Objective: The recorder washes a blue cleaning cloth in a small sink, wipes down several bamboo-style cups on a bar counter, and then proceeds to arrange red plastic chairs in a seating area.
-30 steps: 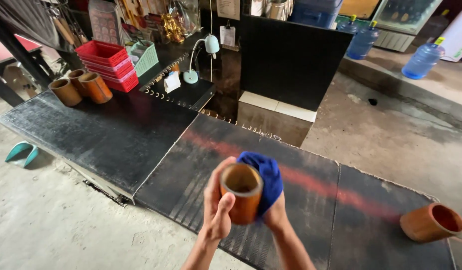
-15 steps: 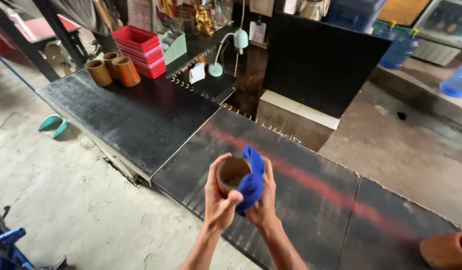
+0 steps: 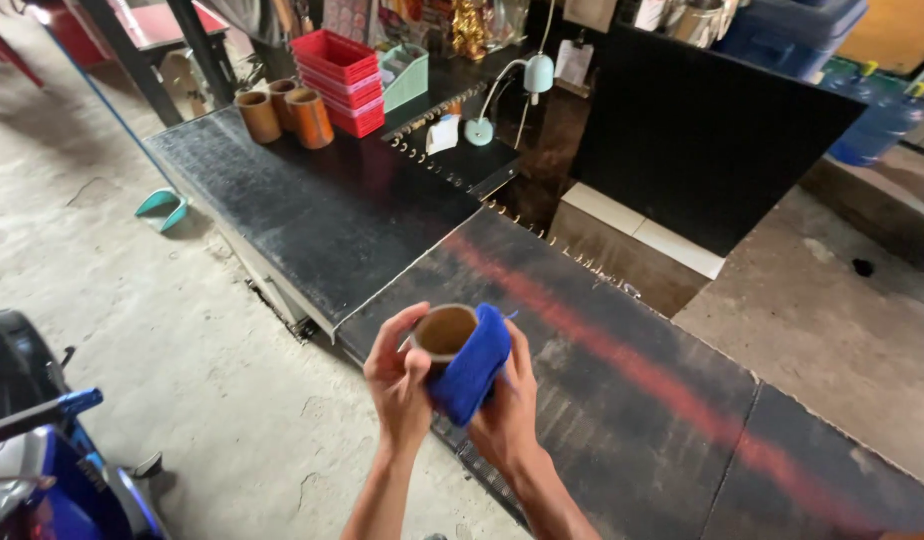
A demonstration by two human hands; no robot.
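My left hand [image 3: 400, 378] grips a brown cylindrical cup [image 3: 443, 331] by its side, its open mouth facing up toward me. My right hand [image 3: 509, 412] presses a blue cloth [image 3: 471, 365] against the cup's right side and rim. Both hands are held over the near edge of a black tabletop [image 3: 622, 400] with a faded red stripe. The cup's lower body is hidden behind the cloth and fingers.
Three similar brown cups [image 3: 285, 113] stand at the far end of a second black table [image 3: 312, 215], beside stacked red trays [image 3: 337, 67]. A small desk lamp [image 3: 535, 75] stands behind. A teal dustpan [image 3: 163, 208] lies on the concrete floor; a blue vehicle [image 3: 42, 470] is at lower left.
The view has swung left and the clay pot at the right has left the picture. The blue cloth has moved from behind the cup down over its right side.
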